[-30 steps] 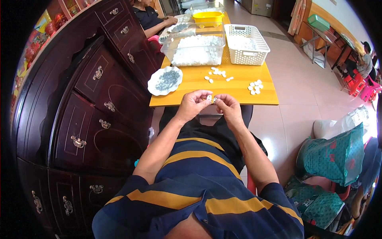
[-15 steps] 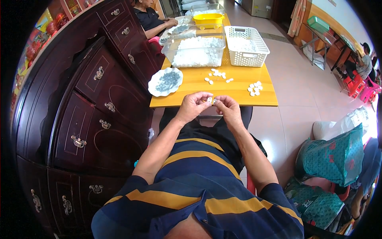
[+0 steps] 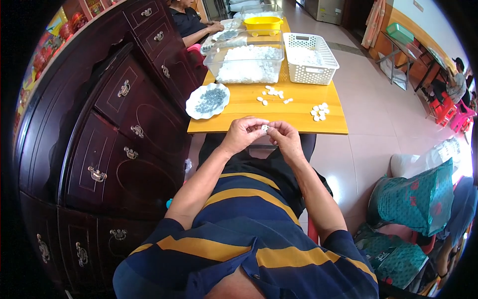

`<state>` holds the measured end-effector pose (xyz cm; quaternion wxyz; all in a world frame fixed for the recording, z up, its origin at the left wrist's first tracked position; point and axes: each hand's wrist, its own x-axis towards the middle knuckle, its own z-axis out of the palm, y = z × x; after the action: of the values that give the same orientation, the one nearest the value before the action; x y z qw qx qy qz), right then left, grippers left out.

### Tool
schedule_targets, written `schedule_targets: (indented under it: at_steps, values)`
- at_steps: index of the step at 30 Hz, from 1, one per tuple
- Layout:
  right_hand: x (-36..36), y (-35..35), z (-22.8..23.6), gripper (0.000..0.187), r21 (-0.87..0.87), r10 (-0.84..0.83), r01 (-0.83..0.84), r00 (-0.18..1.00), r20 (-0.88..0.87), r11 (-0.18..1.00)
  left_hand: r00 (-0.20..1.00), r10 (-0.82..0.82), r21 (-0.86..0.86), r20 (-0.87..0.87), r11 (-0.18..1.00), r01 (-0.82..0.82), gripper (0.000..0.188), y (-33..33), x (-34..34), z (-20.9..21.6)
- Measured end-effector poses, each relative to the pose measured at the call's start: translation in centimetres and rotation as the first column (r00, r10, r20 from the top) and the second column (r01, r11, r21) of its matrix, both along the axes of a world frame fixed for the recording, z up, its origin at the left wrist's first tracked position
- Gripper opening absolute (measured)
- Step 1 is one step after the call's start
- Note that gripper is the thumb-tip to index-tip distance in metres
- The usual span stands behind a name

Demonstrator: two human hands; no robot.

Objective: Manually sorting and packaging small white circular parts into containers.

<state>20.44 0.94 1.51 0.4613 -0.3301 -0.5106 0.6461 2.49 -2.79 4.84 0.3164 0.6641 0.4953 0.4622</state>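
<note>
Both hands' fingers point(image 3: 259, 125) pinch one small white piece point(image 3: 265, 128).

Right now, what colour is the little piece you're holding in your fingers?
White. The small piece pinched between the left hand and right hand shows best in the head view.

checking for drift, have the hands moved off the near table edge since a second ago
No. The left hand and right hand sit together just below the yellow table's near edge, pinching a small white piece, as before.

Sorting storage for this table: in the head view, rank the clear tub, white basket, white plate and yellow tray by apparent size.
1. clear tub
2. white basket
3. white plate
4. yellow tray, though it sits farthest away, so its rank against the plate is unsure.
</note>
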Motion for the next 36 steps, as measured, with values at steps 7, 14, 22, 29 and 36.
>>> schedule_targets:
  at_steps: [7, 14, 22, 29, 36]
  values:
    - [0.5, 0.0, 0.4, 0.012, -0.143, 0.13, -0.133, 0.991, -0.036, 0.981, 0.998, -0.051, 0.0, -0.033, 0.999, 0.051, 0.023, 0.2, -0.3, -0.2]
    - [0.4, 0.5, -0.4, 0.013, -0.241, 0.103, -0.126, 0.989, -0.108, 0.962, 0.919, 0.189, 0.182, -0.347, 0.974, -0.132, 0.041, -0.8, 2.1, 1.7]
    - [-0.1, 1.2, -2.2, 0.015, -0.259, 0.116, -0.175, 0.967, -0.229, 0.95, 0.754, 0.371, 0.526, -0.542, 0.85, -0.04, 0.031, -0.2, 2.3, -0.2]
    - [0.1, 1.7, -3.1, 0.015, -0.297, 0.124, -0.213, 0.949, -0.291, 0.931, 0.754, 0.353, 0.513, -0.553, 0.858, -0.025, 0.027, -0.3, 2.2, -0.5]
    - [-0.2, 1.4, -2.8, 0.015, -0.286, 0.095, -0.162, 0.968, -0.232, 0.944, 0.763, 0.343, 0.511, -0.549, 0.859, -0.019, 0.022, -0.2, 2.2, -0.9]
